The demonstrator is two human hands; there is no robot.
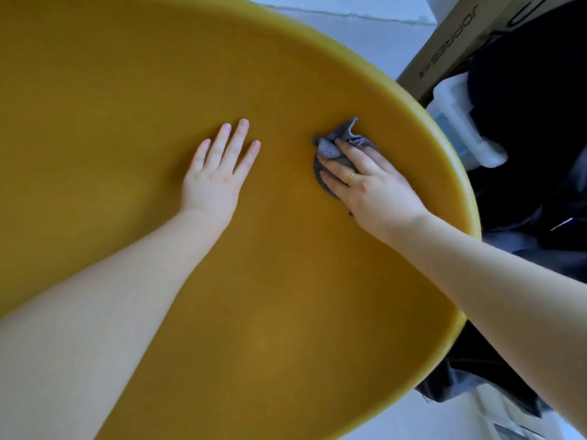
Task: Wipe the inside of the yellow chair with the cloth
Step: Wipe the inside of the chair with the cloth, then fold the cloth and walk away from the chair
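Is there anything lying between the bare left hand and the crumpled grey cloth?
No. The head view shows only bare yellow chair between left hand and cloth.

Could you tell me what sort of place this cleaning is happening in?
Probably a home or storage corner: beside the yellow chair sit a printed cardboard box, a white plastic container and dark fabric on a pale floor.

Yellow chair (pixel 158 74), grey cloth (pixel 330 150)

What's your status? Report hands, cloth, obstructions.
Right hand presses grey cloth on yellow chair inside. Left hand flat, empty. Nothing obstructing.
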